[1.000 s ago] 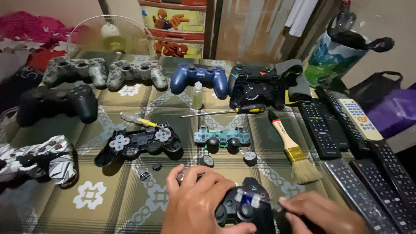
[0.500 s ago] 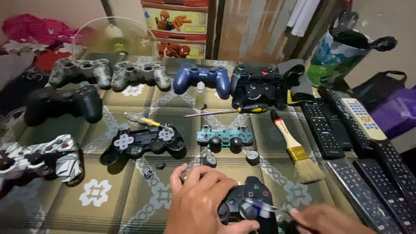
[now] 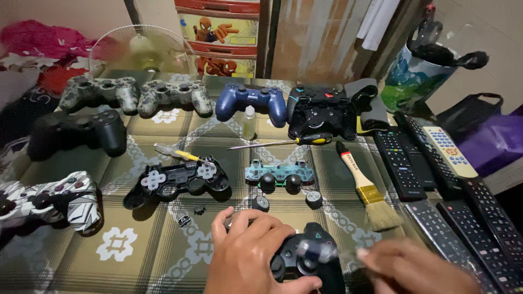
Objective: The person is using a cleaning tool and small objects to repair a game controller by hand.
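Surface (image 3: pixel 163 261), covered in a green and brown patterned cloth, carrying everything listed, largest first

Remote controls (image 3: pixel 430 163), several, lying in a row along the right edge

Black controller (image 3: pixel 71 133) sitting near the left edge; a white patterned controller (image 3: pixel 49 201) lying nearer the front left corner

Two camouflage controllers (image 3: pixel 136 97) resting side by side along the far edge, with a blue controller (image 3: pixel 250 100) and a black opened controller (image 3: pixel 321 111) sitting to their right

Left hand (image 3: pixel 250 256) at the front edge, its grip wrapping the left side of a black gamepad (image 3: pixel 305 256), fingers curled over the top, thumb beneath

Right hand (image 3: pixel 419 269), blurred, hovering just right of the gamepad; whether its grip is pinching anything I cannot tell

Gamepad itself lying at the middle of the front edge, face up

Black front shell (image 3: pixel 174 182), emptied, lying left of centre

Paintbrush (image 3: pixel 368 190) lying between the centre and the remotes, bristles pointing toward the front edge

Circuit board (image 3: pixel 279 174), teal, with two sticks, sitting at the centre

Screwdriver (image 3: pixel 283 142) lying beyond the board

Small clear bottle (image 3: pixel 248 122) standing upright beside the blue controller

Two loose stick caps (image 3: pixel 286 201) sitting just beyond the left hand
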